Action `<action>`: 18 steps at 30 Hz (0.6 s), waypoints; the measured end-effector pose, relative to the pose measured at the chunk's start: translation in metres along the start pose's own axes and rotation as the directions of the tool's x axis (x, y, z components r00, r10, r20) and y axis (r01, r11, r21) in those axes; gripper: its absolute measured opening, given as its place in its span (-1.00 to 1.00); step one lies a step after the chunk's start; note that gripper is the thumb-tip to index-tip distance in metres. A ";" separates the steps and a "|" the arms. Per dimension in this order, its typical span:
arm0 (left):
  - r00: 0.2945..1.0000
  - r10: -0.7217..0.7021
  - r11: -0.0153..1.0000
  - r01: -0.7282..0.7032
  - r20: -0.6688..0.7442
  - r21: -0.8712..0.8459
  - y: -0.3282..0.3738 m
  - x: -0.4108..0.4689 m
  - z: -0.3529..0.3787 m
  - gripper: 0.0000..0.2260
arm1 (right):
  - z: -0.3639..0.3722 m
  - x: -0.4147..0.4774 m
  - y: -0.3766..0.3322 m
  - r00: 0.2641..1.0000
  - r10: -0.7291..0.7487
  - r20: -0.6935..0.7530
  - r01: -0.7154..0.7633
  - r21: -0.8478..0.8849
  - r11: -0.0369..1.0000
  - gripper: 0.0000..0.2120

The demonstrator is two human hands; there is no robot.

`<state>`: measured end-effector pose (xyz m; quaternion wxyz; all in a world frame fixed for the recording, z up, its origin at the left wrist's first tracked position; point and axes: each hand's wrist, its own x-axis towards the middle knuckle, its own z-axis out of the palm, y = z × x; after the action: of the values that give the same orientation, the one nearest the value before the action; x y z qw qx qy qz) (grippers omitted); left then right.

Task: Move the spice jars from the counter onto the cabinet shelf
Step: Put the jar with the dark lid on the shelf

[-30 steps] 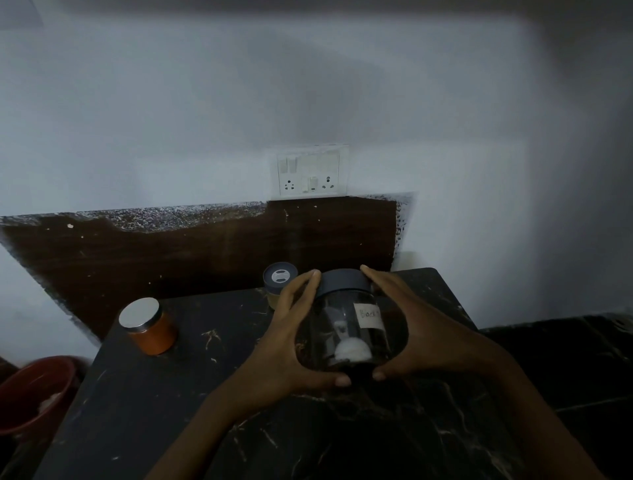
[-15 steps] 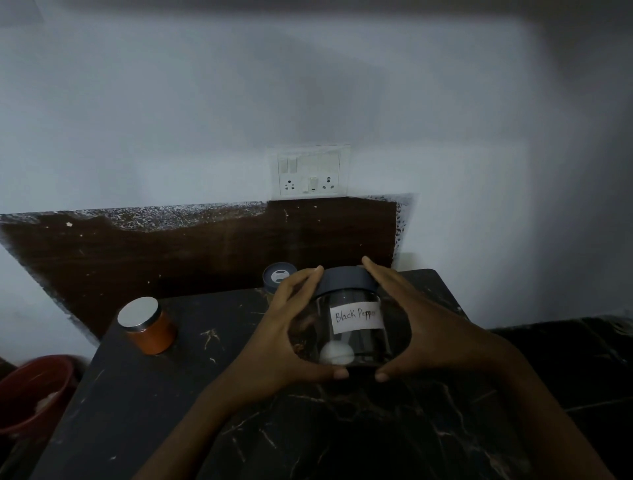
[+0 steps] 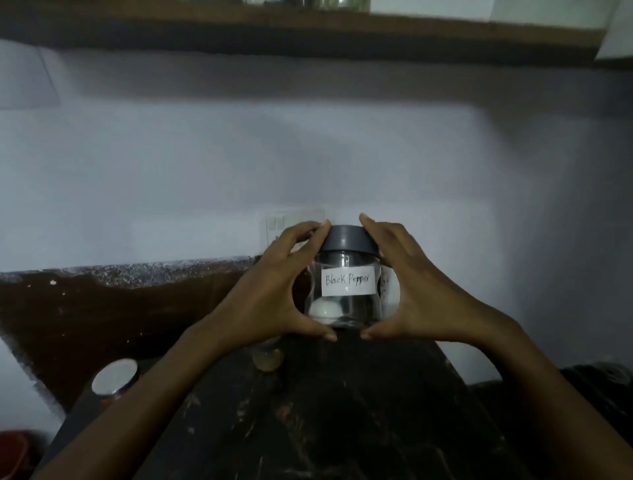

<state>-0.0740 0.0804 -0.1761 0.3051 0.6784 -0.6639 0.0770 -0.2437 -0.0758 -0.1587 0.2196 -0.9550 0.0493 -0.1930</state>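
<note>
A clear jar (image 3: 346,291) with a grey lid and a white "Black Pepper" label is held upright in the air above the dark counter (image 3: 342,428). My left hand (image 3: 274,291) grips its left side and my right hand (image 3: 411,291) grips its right side, fingers at the lid and thumbs under the base. A small white lump lies inside. An orange jar (image 3: 114,380) with a silver lid stands on the counter at the left. Another small jar (image 3: 268,358) stands below my left hand, partly hidden. The wooden shelf (image 3: 308,34) runs along the top.
Several containers (image 3: 308,3) stand on the shelf, cut off by the top edge. A switch and socket plate (image 3: 294,219) sits on the wall behind the jar. A red bucket (image 3: 13,452) is at the lower left, beside the counter.
Both hands have lifted the Black Pepper jar off the counter and raised it. The view has tilted upward, bringing the shelf into sight.
</note>
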 end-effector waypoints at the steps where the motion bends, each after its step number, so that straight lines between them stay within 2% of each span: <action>1: 0.999 0.039 0.999 -0.038 -0.028 0.040 0.001 0.013 -0.011 0.09 | -0.012 0.008 -0.002 0.999 -0.032 -0.032 0.031 -0.043 0.999 0.23; 6: 0.968 0.182 0.962 -0.139 -0.170 0.236 0.012 0.069 -0.056 0.06 | -0.071 0.043 -0.015 0.970 -0.179 -0.165 0.138 -0.232 0.963 0.17; 10: 0.924 0.285 0.907 -0.173 -0.255 0.385 0.025 0.108 -0.083 0.07 | -0.115 0.065 -0.021 0.940 -0.238 -0.245 0.157 -0.308 0.938 0.14; 15: 0.881 0.387 0.846 -0.221 -0.273 0.485 0.044 0.150 -0.113 0.08 | -0.168 0.084 -0.020 0.885 -0.331 -0.327 0.211 -0.351 0.912 0.12; 18: 0.834 0.471 0.727 -0.182 -0.287 0.662 0.045 0.169 -0.128 0.04 | -0.199 0.090 -0.017 0.833 -0.393 -0.390 0.237 -0.390 0.890 0.10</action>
<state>-0.0603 0.0048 0.0266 0.1913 0.5727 -0.6284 0.4905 -0.2378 -0.1563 0.0450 0.0059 -0.8994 -0.0294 -0.4360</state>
